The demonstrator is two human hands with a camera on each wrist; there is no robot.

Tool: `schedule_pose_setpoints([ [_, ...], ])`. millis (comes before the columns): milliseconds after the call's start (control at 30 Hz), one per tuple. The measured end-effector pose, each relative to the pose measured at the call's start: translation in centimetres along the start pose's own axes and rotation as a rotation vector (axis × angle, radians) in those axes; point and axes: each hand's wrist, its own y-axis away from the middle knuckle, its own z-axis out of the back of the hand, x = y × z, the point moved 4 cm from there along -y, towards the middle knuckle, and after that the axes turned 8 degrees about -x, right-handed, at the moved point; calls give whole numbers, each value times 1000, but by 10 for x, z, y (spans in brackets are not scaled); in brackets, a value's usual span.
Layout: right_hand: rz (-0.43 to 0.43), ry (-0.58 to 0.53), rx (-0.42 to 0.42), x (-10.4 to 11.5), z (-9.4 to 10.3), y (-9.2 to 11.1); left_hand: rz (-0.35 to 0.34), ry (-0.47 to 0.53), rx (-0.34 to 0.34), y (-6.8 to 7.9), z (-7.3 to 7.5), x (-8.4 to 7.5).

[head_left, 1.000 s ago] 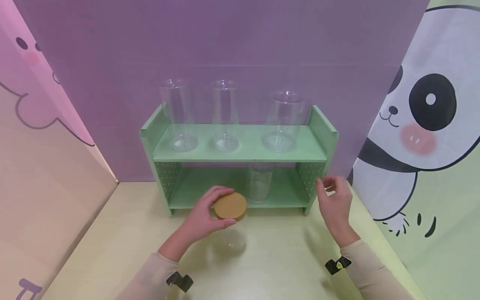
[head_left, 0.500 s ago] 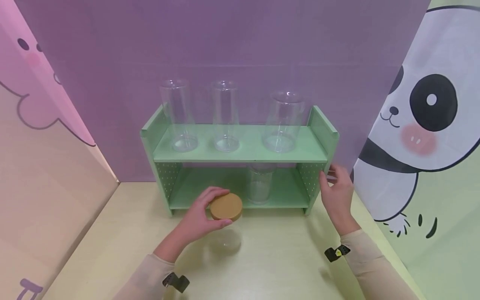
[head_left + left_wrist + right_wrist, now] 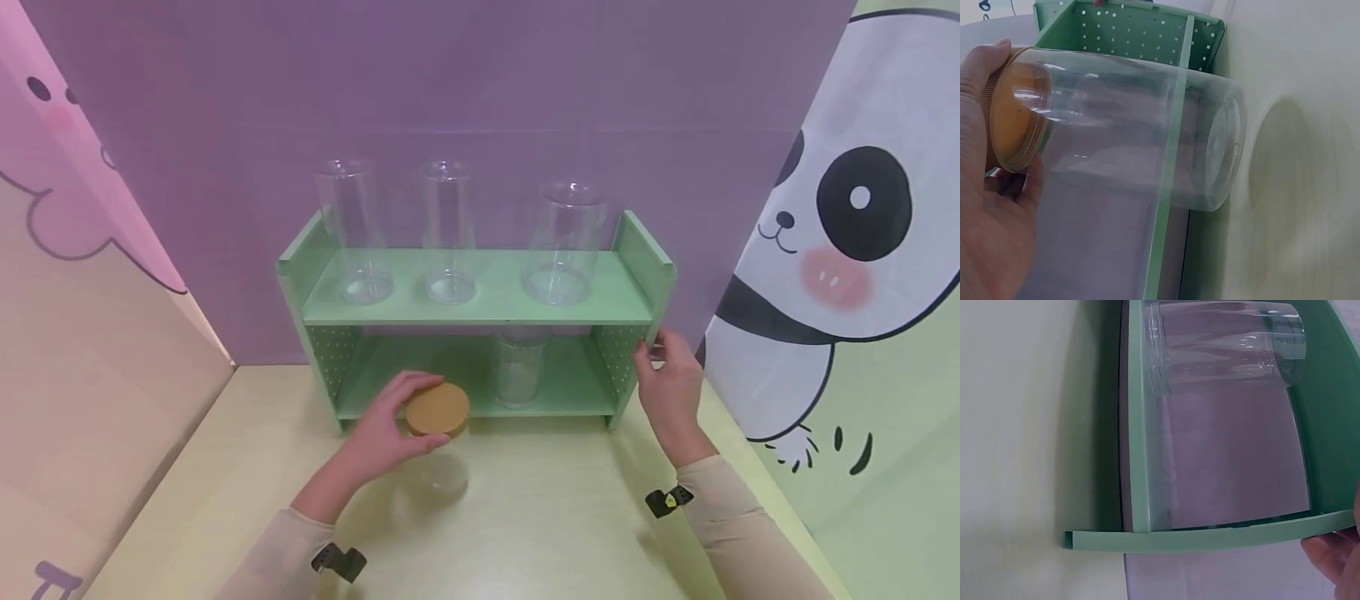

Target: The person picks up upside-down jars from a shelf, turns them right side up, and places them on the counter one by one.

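My left hand (image 3: 378,437) grips a clear jar (image 3: 1129,125) by its orange-brown lid (image 3: 437,409), thumb and fingers on opposite sides of the rim. The jar is upright in front of a green two-tier shelf (image 3: 480,322), and in the left wrist view its base is apart from the table, over a shadow. On the right, my right hand (image 3: 671,392) holds the shelf's side panel (image 3: 1210,541) by its front edge; most of that hand is cut off in the right wrist view.
Two tall clear containers (image 3: 363,233) (image 3: 450,233) and a wider one (image 3: 564,242) stand on the top tier. Another clear jar (image 3: 519,371) is on the lower tier, right of centre. A pale table (image 3: 525,517) lies beneath, with a purple wall (image 3: 480,83) behind.
My left hand has carried the jar a little to the left. The right hand has moved from beside the shelf onto the edge of its side panel.
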Motion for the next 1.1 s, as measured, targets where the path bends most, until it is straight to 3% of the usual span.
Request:
schedule_pose_setpoints([
  [333,-21,-19,14,0,0,-1,23,-93,-1,5,28,18],
  [700,-26,-23,18,0,-1,-2,-26,-217,-111,15,71,37],
  [1100,2,-16,7,-3,-2,-1,1,-234,-158,25,95,50],
])
